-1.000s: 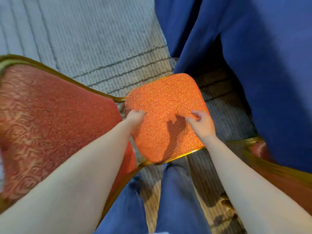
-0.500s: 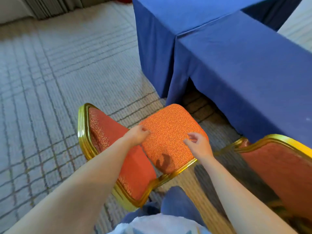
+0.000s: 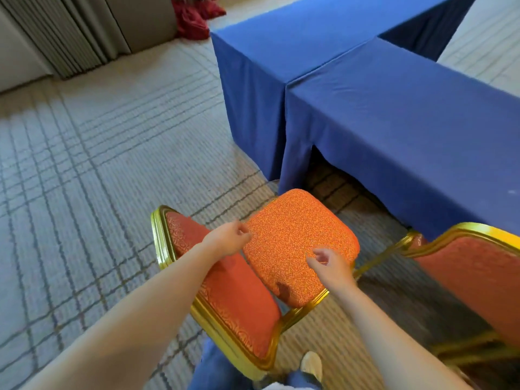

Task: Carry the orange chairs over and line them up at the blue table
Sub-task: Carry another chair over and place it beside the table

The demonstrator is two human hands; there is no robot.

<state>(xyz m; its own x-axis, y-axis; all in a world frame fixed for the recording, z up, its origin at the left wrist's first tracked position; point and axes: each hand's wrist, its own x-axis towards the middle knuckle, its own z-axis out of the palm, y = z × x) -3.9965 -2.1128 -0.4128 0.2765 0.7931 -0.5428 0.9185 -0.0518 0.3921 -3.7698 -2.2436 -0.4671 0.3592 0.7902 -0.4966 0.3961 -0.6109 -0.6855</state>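
The orange chair [image 3: 298, 243] is standing on the carpet [image 3: 84, 164] right in front of the person, its gold-framed back nearest to them and its patterned seat pointing toward the blue table [image 3: 408, 122]. The front of the seat is sitting just short of the table's corner, near where the cloth is hanging down to the floor.

The left hand [image 3: 228, 240] is hovering at the left edge of the seat, where seat and backrest meet. Its fingers are loosely curled and are gripping nothing; whether the fingertips are brushing the fabric cannot be told. The right hand [image 3: 330, 267] is hanging over the near right part of the seat, fingers likewise relaxed and half bent, with nothing held in them.

A second chair [image 3: 472, 271] of the same kind is standing to the right, close beside the first and tucked up against the same table side, its back facing the camera. A second blue table [image 3: 281, 52] is butting up against the far end of the first one. Beyond it, some red cloth [image 3: 194, 18] is lying bunched on the floor by the wall. At the bottom edge, blue trousers [image 3: 213, 370] and the toe of a pale shoe [image 3: 312, 364] are showing behind the chair back.
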